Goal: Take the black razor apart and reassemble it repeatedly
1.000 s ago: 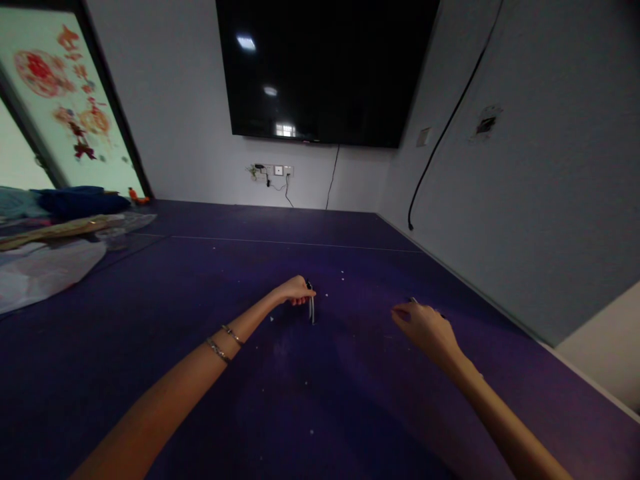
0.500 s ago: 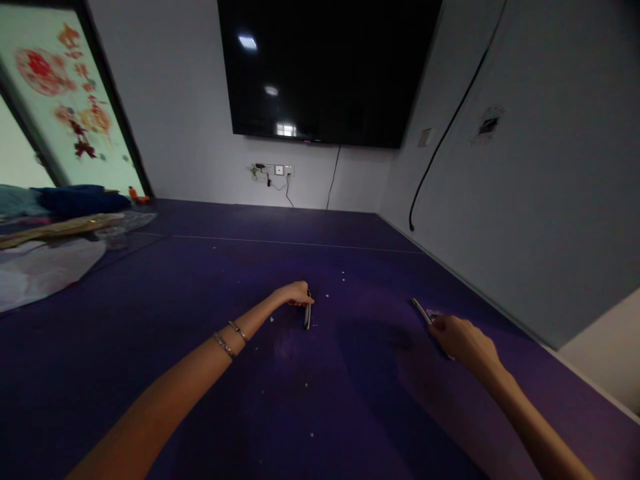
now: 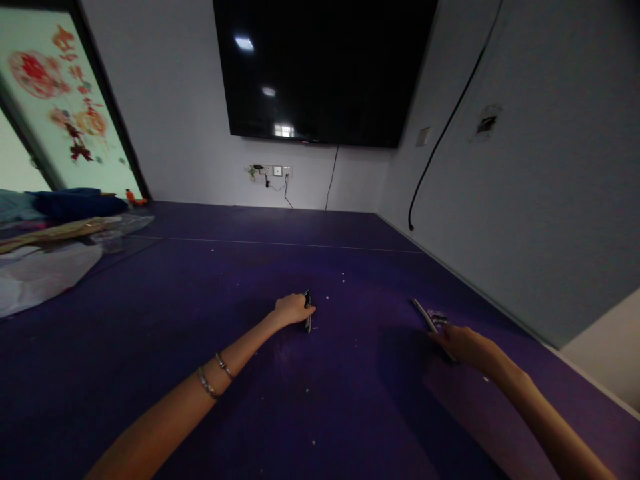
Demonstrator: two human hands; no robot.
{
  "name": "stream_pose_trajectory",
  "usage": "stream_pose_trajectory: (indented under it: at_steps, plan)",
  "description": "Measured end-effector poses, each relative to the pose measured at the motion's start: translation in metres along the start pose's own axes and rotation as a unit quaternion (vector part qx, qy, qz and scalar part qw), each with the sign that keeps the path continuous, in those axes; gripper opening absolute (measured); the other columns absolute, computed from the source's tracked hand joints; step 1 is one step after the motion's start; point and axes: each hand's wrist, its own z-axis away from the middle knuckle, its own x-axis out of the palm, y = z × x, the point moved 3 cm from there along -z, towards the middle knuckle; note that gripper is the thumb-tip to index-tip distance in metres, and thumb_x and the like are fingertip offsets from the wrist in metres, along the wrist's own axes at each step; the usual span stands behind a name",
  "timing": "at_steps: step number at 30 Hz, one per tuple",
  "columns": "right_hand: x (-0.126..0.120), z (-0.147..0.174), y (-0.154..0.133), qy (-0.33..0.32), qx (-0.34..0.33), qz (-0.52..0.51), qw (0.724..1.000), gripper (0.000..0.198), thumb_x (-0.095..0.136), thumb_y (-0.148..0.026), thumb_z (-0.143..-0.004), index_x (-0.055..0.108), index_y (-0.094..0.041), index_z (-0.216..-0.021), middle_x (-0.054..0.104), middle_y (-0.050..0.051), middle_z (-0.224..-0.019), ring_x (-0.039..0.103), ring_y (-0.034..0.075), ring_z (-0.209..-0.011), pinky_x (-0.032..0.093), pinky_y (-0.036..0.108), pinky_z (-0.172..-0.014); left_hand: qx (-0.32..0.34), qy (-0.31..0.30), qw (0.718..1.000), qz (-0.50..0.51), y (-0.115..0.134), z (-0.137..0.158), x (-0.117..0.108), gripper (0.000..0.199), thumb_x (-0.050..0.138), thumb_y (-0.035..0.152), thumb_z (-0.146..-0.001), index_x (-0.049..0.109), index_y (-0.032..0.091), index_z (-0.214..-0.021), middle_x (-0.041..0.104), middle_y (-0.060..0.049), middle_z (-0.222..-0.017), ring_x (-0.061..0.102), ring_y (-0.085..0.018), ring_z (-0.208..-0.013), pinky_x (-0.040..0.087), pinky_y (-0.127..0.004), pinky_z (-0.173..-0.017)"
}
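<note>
My left hand [image 3: 293,310] is closed round a slim dark object with a pale edge [image 3: 308,325], held close to the purple tabletop [image 3: 240,413]. Its thumb points right, and the hand covers much of the object, so its kind is unclear. Farther right, my right hand [image 3: 460,341] has its fingers against a long thin flat object with a light edge [image 3: 424,313], which slants away toward the back left. Just behind those fingers lies a small dark and shiny item [image 3: 438,319], too small to make out. Two bracelets [image 3: 207,383] circle my left wrist.
White specks [image 3: 327,297] are scattered over the tabletop. At the left lie clear plastic wrapping [image 3: 113,233], dark blue cloth [image 3: 75,203] and a white sheet [image 3: 55,270]. A television [image 3: 325,73] hangs on the back wall; a black cable [image 3: 445,133] dangles at the right.
My left hand has come slightly nearer and lower over its slim object. My right hand has shifted a little right and down along the flat object, uncovering more of the small dark item.
</note>
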Motion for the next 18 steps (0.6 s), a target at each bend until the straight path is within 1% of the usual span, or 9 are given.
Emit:
stream_pose_trajectory:
  at_steps: [3,6,9,14,16,18]
  plan:
    - [0.002,0.001,-0.004,-0.028,-0.037,0.021,0.999,0.042,0.030,-0.047,-0.089,0.059,-0.017,-0.086,0.067,0.011,-0.076,0.067,0.026,-0.072,0.039,0.028,-0.053,-0.006,0.006,1.000,-0.014,0.003,0.006,0.003,0.044,0.040,0.050,-0.082,0.066,0.017,-0.092,0.067,-0.013,-0.098,0.063,-0.028,-0.091,0.048,-0.035,-0.074]
    - [0.002,0.001,-0.007,-0.023,-0.043,0.046,0.998,0.038,0.029,-0.040,-0.090,0.059,-0.018,-0.092,0.068,0.010,-0.080,0.066,0.025,-0.075,0.038,0.027,-0.053,-0.012,0.009,1.000,-0.015,0.006,0.009,0.005,0.041,0.039,0.047,-0.083,0.066,0.017,-0.092,0.067,-0.012,-0.097,0.064,-0.028,-0.090,0.048,-0.035,-0.073]
    - [0.004,-0.002,-0.006,-0.023,-0.046,0.034,0.998,0.036,0.029,-0.037,-0.090,0.061,-0.019,-0.089,0.068,0.010,-0.083,0.066,0.024,-0.075,0.037,0.026,-0.054,-0.006,0.019,1.000,-0.020,0.009,0.012,0.005,0.040,0.039,0.046,-0.083,0.066,0.017,-0.091,0.068,-0.013,-0.095,0.064,-0.028,-0.089,0.049,-0.036,-0.073]
    - [0.009,-0.006,-0.006,-0.031,-0.048,0.021,0.998,0.036,0.032,-0.036,-0.088,0.062,-0.018,-0.080,0.068,0.009,-0.081,0.065,0.022,-0.073,0.037,0.026,-0.055,-0.005,0.021,1.000,-0.018,0.010,0.014,0.006,0.040,0.039,0.045,-0.083,0.067,0.016,-0.089,0.068,-0.014,-0.093,0.065,-0.028,-0.088,0.049,-0.037,-0.072]
    - [0.008,-0.006,-0.013,-0.018,-0.053,0.024,0.998,0.036,0.033,-0.036,-0.088,0.063,-0.018,-0.079,0.068,0.010,-0.081,0.065,0.023,-0.074,0.038,0.026,-0.055,-0.004,0.019,1.000,-0.017,0.008,0.012,0.006,0.040,0.039,0.045,-0.083,0.066,0.017,-0.089,0.068,-0.013,-0.094,0.064,-0.028,-0.089,0.049,-0.037,-0.073]
    - [0.004,-0.005,-0.029,-0.001,-0.061,0.030,0.998,0.040,0.031,-0.036,-0.089,0.064,-0.017,-0.078,0.068,0.011,-0.079,0.066,0.023,-0.074,0.039,0.026,-0.056,-0.007,0.019,1.000,-0.016,0.006,0.011,0.006,0.039,0.039,0.045,-0.084,0.066,0.017,-0.090,0.068,-0.013,-0.094,0.064,-0.027,-0.090,0.049,-0.036,-0.074]
